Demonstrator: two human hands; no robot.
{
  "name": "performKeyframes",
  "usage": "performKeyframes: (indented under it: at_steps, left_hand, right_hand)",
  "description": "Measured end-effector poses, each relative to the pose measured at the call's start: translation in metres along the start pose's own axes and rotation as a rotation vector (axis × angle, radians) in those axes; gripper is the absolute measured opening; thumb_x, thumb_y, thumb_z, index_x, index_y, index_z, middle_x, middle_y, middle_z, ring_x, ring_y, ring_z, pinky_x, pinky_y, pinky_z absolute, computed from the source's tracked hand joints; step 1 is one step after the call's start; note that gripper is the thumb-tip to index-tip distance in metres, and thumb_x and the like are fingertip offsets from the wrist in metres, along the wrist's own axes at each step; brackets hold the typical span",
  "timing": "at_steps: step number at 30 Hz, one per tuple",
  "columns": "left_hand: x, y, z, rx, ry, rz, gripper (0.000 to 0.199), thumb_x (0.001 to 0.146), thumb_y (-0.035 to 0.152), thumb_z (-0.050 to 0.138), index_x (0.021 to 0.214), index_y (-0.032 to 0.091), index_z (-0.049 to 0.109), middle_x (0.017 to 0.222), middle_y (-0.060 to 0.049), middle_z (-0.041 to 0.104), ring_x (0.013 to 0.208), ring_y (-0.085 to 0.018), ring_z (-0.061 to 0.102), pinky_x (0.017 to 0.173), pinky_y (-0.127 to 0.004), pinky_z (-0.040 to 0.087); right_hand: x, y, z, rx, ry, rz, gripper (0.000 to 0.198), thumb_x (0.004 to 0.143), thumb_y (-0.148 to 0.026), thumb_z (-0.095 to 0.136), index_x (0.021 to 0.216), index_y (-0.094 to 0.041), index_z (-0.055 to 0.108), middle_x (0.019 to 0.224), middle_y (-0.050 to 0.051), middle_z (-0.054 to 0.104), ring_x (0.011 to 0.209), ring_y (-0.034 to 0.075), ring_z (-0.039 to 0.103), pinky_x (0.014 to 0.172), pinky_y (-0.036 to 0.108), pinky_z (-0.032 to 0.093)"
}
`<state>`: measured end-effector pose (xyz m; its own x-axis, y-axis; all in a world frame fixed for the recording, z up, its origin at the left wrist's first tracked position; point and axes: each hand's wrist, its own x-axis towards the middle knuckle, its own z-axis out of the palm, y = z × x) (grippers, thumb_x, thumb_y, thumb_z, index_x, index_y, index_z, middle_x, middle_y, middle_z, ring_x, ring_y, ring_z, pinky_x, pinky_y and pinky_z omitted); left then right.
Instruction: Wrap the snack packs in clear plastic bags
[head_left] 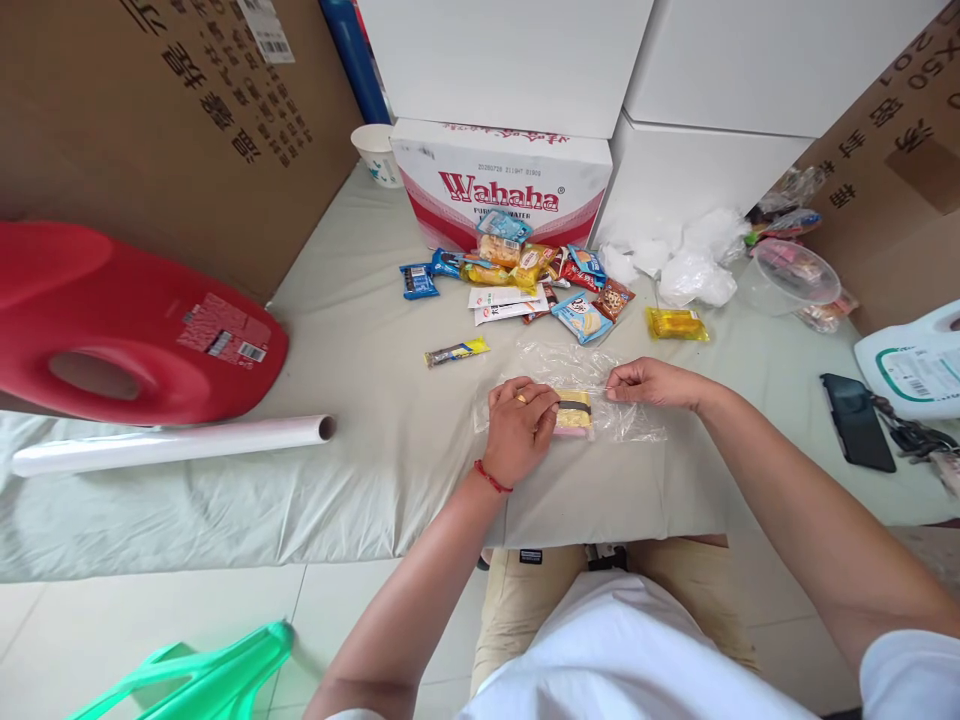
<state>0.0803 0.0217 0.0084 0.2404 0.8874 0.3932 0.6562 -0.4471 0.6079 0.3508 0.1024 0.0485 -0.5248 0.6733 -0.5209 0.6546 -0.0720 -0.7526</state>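
Near the table's front edge lies a crumpled sheet of clear plastic film (636,425). On it rests a yellow block-shaped snack (576,408) with a dark band across it and a pink edge below. My left hand (523,425), a red string on its wrist, is closed over the snack's left end, which its fingers hide. To the right, my right hand (643,382) pinches the film between thumb and fingers, a little apart from the snack. Just behind the left hand lies a thin yellow and dark snack bar (456,352).
A pile of wrapped snacks (525,265) lies before a Wahaha carton (510,190). A yellow packet (676,324), white plastic bags (697,262), a clear tub (791,275) and a phone (857,420) are at right. A white roll (172,443) and red jug (142,325) stand left.
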Motion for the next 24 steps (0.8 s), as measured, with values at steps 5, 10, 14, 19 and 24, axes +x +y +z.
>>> performKeyframes:
  at_steps: [5,10,14,19,24]
  left_hand:
    - [0.0,0.0,0.001,-0.006,0.011,0.023,0.021,0.096,0.02,0.052,0.098,0.025,0.072,0.104,-0.003,0.076,0.114,-0.024,0.058,0.097,-0.045,0.037]
    - [-0.007,-0.001,0.002,0.123,0.076,0.054,0.018,0.091,0.023,0.058,0.098,0.027,0.074,0.108,-0.005,0.074,0.114,-0.029,0.054,0.091,-0.047,0.037]
    - [-0.011,0.003,0.003,0.195,0.084,0.032,0.019,0.096,0.026,0.056,0.099,0.026,0.074,0.098,-0.008,0.073,0.104,-0.027,0.057,0.087,-0.046,0.036]
    - [-0.013,0.008,0.004,0.233,0.07,0.034,0.019,0.097,0.024,0.054,0.096,0.024,0.073,0.098,-0.009,0.072,0.105,-0.028,0.058,0.084,-0.044,0.035]
    - [-0.014,0.007,0.005,0.241,0.11,0.094,0.017,0.097,0.021,0.055,0.101,0.024,0.071,0.111,-0.006,0.075,0.116,-0.027,0.058,0.093,-0.045,0.035]
  right_hand:
    - [0.004,-0.024,0.007,-0.357,0.396,-0.051,0.022,0.086,-0.035,0.059,0.087,-0.017,0.071,0.085,0.005,0.066,0.074,0.016,0.055,0.068,0.027,0.039]
    - [0.015,-0.05,0.04,-0.372,0.308,-0.308,0.024,0.092,-0.024,0.054,0.102,-0.019,0.075,0.095,0.007,0.068,0.085,0.018,0.061,0.078,0.028,0.044]
    - [0.025,-0.048,0.049,-0.371,0.234,-0.265,0.026,0.094,-0.018,0.051,0.102,-0.02,0.075,0.098,0.006,0.07,0.091,0.019,0.063,0.083,0.028,0.045]
    - [0.042,-0.055,0.036,-0.529,0.477,-0.187,0.028,0.095,-0.021,0.052,0.114,-0.016,0.073,0.107,0.012,0.07,0.1,0.025,0.061,0.088,0.032,0.045]
    - [0.073,-0.073,0.03,-0.799,0.456,-0.105,0.045,0.094,-0.039,0.06,0.131,-0.012,0.064,0.119,0.02,0.067,0.117,0.035,0.051,0.095,0.042,0.041]
